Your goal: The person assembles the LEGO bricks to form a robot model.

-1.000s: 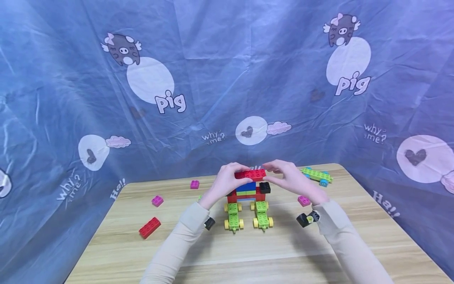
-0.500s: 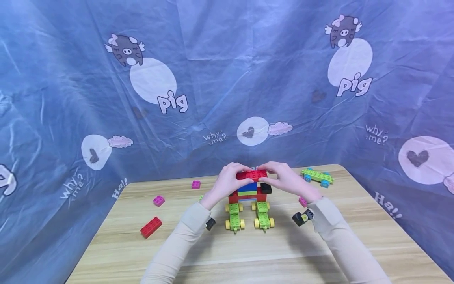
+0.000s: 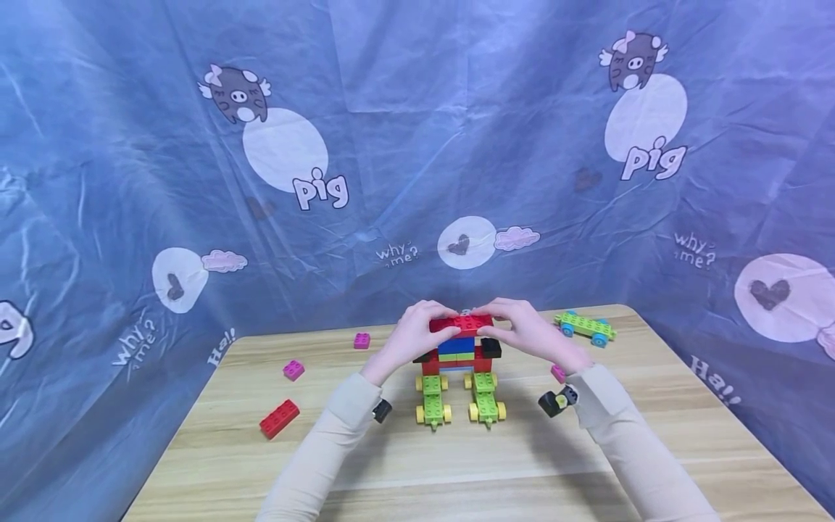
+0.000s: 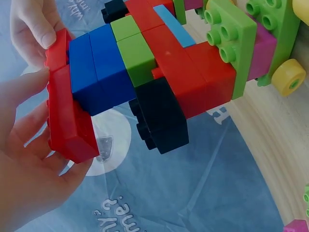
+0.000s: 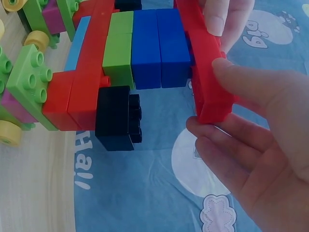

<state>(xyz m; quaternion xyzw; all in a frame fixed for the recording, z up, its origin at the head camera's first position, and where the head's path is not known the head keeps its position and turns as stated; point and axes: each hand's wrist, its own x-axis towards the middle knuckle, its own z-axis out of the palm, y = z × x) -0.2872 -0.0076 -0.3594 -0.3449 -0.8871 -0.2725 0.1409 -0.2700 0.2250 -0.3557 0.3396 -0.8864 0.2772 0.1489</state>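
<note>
Where blue bricks (image 4: 111, 72) end, red bricks (image 4: 65, 111) atop, left hand (image 3: 412, 330) half-curled, pinching them; right hand (image 3: 524, 330) likewise

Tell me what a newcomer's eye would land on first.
Probably the brick figure low in the middle of the head view, where the left hand and right hand grip the red bricks at its top. Behind, the blue backdrop with printed pigs fills most of that view. A green car stands near the table's far right corner.
</note>
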